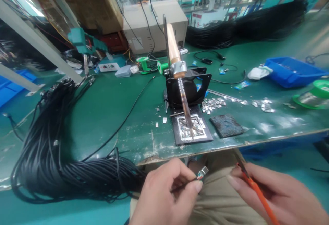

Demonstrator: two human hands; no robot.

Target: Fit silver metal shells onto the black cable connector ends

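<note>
My left hand (169,192) pinches a black cable between thumb and fingers. At the cable's end is a bare metal USB plug (203,171) with coloured wires behind it, pointing up and right. My right hand (276,190) is closed around an orange-handled tool (262,196) with a narrow dark tip; its exact kind is unclear. Both hands are over the lap, in front of the table edge, with a gap between them. Beyond them a soldering iron (185,100) with a wooden handle points down over a dark plate (181,139) bearing a white-framed patch of metal bits.
A thick bundle of black cables (77,173) hangs over the table edge at left. A black fan (189,84) stands behind the iron. Small metal pieces (213,105), a dark pad (226,125), a solder spool (313,95) and a blue bin (290,76) lie right.
</note>
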